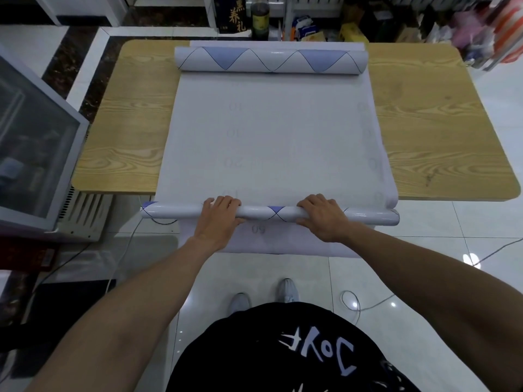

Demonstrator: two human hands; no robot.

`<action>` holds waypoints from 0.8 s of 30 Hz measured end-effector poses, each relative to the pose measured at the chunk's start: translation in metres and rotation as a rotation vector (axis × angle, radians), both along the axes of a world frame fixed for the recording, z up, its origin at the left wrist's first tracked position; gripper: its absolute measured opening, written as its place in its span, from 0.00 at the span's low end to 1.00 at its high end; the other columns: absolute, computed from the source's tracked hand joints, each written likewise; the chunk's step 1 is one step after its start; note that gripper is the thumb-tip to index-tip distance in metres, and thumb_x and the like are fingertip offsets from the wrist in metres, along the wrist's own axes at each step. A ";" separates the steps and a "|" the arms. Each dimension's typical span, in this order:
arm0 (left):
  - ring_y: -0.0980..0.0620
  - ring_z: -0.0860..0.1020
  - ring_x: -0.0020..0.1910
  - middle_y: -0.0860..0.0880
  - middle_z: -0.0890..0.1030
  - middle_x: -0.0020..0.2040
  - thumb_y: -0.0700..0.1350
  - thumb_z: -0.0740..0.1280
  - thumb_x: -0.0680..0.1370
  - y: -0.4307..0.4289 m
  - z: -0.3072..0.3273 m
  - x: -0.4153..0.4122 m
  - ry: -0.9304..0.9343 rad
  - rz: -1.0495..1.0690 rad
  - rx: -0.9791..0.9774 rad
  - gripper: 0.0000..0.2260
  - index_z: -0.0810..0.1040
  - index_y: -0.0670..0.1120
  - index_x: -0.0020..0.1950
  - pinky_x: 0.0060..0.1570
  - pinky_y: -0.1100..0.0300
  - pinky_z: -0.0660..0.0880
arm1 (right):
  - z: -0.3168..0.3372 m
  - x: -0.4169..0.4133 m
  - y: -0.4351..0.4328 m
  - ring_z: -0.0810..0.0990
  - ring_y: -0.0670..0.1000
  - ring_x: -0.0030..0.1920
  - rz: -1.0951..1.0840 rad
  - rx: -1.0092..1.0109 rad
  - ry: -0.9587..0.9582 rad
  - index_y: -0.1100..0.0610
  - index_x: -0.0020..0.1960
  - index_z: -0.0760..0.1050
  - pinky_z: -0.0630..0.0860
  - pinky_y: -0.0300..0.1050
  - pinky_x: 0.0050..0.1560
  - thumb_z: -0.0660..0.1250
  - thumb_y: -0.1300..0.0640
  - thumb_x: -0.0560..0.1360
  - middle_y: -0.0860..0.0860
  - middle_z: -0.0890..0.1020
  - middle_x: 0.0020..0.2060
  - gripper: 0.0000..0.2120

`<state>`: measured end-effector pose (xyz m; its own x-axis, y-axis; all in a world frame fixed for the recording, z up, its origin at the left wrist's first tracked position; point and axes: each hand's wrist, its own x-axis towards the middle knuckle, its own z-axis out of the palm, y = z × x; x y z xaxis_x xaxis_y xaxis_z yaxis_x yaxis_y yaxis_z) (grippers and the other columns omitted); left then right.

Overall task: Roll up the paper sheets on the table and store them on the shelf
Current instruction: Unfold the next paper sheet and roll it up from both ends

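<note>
1. White tiled floor [410, 278] surrounds our wooden table [441, 131].
2. Our left hand [219, 219] and right hand [322, 219] curl over the rolled near end of the paper sheet [271, 137] at the table's front edge.
3. Its far end lies rolled too.

50 on paper sheet [271, 239], 黑荞礼 on box [232, 14]

I see a pale grey-white paper sheet [271, 142] with faint grey numbers, 2 white rolls, the far roll [271, 59] and the near roll [271, 214], with blue triangles and thin dark zigzag lines, a yellow-brown table [438, 131] with wavy wood grain, shiny white floor tiles [424, 250], and a black shirt [254, 357] with white marks.
</note>
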<state>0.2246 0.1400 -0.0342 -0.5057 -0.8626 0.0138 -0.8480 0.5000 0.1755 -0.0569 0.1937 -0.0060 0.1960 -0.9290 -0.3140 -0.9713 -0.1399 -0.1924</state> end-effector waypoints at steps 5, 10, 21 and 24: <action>0.44 0.76 0.50 0.46 0.77 0.50 0.51 0.67 0.76 -0.005 0.002 0.000 0.013 -0.018 -0.074 0.12 0.77 0.45 0.54 0.55 0.47 0.69 | 0.004 -0.001 -0.005 0.68 0.55 0.62 -0.045 -0.009 -0.018 0.55 0.70 0.63 0.65 0.50 0.59 0.70 0.46 0.72 0.53 0.72 0.61 0.31; 0.46 0.75 0.54 0.48 0.77 0.54 0.57 0.69 0.73 -0.008 0.007 -0.003 0.046 0.016 0.018 0.24 0.71 0.45 0.63 0.64 0.45 0.64 | 0.005 -0.007 -0.012 0.74 0.56 0.52 -0.052 -0.106 -0.040 0.55 0.61 0.68 0.63 0.48 0.52 0.64 0.48 0.77 0.52 0.79 0.51 0.17; 0.44 0.76 0.52 0.47 0.77 0.51 0.52 0.68 0.76 -0.025 0.003 -0.008 0.014 0.032 -0.006 0.13 0.77 0.45 0.55 0.62 0.45 0.64 | 0.004 -0.020 -0.028 0.68 0.55 0.62 0.048 0.002 0.010 0.54 0.70 0.63 0.64 0.51 0.61 0.70 0.41 0.71 0.52 0.71 0.61 0.34; 0.46 0.74 0.57 0.48 0.77 0.57 0.55 0.64 0.78 -0.027 0.006 -0.010 -0.004 0.044 0.068 0.17 0.73 0.46 0.62 0.66 0.48 0.60 | 0.005 -0.020 -0.036 0.73 0.56 0.57 0.004 -0.009 -0.008 0.55 0.66 0.63 0.65 0.50 0.58 0.71 0.45 0.72 0.52 0.76 0.57 0.29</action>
